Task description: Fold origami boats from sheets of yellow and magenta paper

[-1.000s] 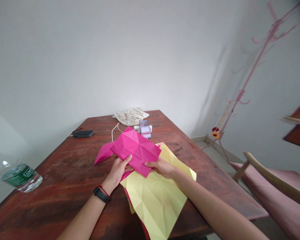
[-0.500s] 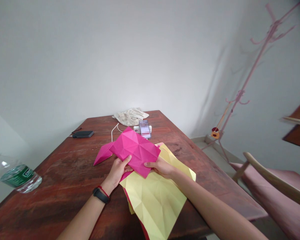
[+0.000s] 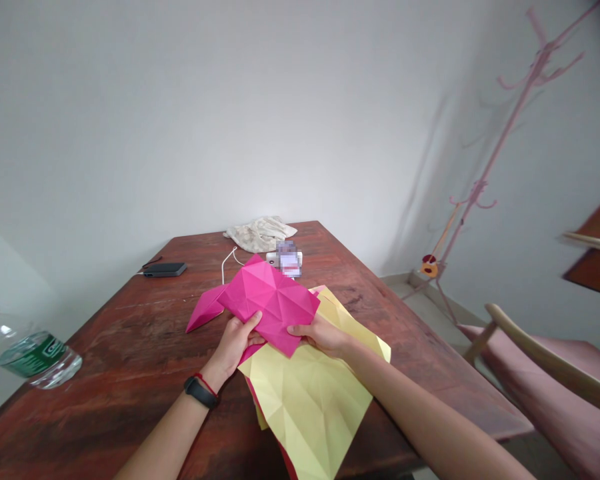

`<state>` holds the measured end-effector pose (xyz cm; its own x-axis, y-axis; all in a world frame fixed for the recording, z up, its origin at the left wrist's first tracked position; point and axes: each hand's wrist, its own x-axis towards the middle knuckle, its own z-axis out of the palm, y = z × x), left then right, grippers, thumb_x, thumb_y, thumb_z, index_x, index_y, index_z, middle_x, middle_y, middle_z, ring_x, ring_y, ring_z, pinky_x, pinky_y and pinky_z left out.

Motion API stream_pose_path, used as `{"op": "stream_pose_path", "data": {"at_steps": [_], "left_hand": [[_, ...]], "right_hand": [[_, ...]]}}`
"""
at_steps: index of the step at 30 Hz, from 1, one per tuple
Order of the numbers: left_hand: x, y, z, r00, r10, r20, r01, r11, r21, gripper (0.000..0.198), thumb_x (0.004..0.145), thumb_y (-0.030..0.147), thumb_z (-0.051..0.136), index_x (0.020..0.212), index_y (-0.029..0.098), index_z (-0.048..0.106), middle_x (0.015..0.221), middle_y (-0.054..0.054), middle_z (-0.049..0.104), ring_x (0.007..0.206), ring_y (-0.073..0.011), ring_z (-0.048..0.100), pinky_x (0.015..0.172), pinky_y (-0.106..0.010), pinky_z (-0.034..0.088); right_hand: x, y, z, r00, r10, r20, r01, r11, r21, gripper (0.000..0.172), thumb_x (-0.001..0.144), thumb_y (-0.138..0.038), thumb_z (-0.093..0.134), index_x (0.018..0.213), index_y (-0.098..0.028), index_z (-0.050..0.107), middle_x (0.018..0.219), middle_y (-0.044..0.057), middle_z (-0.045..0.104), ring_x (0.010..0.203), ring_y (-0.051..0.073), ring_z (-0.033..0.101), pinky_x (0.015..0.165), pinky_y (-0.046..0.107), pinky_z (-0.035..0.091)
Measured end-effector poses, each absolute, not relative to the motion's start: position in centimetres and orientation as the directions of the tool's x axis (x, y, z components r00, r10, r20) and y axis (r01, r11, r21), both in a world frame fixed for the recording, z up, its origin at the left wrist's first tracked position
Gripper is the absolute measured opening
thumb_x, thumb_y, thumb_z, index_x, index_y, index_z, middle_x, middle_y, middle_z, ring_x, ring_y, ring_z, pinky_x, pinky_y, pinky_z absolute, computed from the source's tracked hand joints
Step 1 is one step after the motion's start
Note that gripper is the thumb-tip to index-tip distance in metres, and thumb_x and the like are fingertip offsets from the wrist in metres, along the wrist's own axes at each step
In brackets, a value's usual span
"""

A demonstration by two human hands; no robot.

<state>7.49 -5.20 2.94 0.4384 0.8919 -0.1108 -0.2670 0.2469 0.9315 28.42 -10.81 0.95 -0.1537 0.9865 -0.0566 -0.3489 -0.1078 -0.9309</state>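
Note:
A creased magenta paper sheet [image 3: 270, 300] is lifted slightly above the wooden table [image 3: 130, 347], one folded flap trailing to its left. My left hand [image 3: 235, 343], with a black band and red string at the wrist, pinches its near left edge, thumb on top. My right hand [image 3: 320, 335] grips the near right edge, fingers closed under the sheet. Beneath both hands lies a creased yellow paper sheet [image 3: 310, 400] that overhangs the table's front edge, with more pink and red paper under it.
A plastic water bottle [image 3: 33, 350] lies at the table's left edge. At the far end are a dark power bank [image 3: 165, 269], a white cable, a small white device [image 3: 285, 258] and a crumpled cloth [image 3: 260, 233]. A pink-cushioned chair [image 3: 555, 387] and a pink coat stand [image 3: 485, 180] are on the right.
Almost nothing differs; the view has drifted slightly, and both hands keep the same hold on the magenta sheet.

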Motion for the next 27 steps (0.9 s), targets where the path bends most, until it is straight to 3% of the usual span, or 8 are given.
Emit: {"op": "stream_pose_path", "data": {"at_steps": [14,23,27], "left_hand": [[7.50,-5.25,3.23,0.430,0.898,-0.090,-0.281,0.228,0.932,0.041,0.071,0.043,0.085,0.087,0.013,0.062,0.075,-0.006,0.074,0.063,-0.0177,0.073,0.064,-0.027,0.061],[7.49,-5.00,3.21,0.370,0.927,-0.060,-0.291,0.178,0.940,0.041,0.076,0.046,0.082,0.090,0.013,0.062,0.077,-0.009,0.077,0.065,-0.0207,0.075,0.064,-0.030,0.064],[7.56,-4.80,2.89,0.342,0.936,-0.079,-0.248,0.171,0.954,0.036,0.076,0.038,0.083,0.091,0.012,0.063,0.075,-0.009,0.077,0.061,-0.0203,0.074,0.061,-0.029,0.064]], "right_hand": [[28.32,-10.87,1.06,-0.147,0.987,-0.058,-0.364,-0.109,-0.925,0.068,0.064,-0.031,0.089,0.124,-0.023,0.056,0.115,0.009,0.070,0.103,0.028,0.069,0.085,0.042,0.059],[28.24,-10.32,0.73,-0.116,0.993,-0.010,-0.335,-0.049,-0.941,0.056,0.067,-0.039,0.088,0.113,-0.022,0.062,0.108,0.007,0.073,0.092,0.026,0.071,0.074,0.035,0.059],[28.63,-9.99,1.05,0.023,0.999,-0.026,-0.391,-0.015,-0.920,0.046,0.075,-0.052,0.080,0.110,-0.024,0.064,0.105,0.006,0.073,0.092,0.026,0.071,0.073,0.036,0.059]]}}
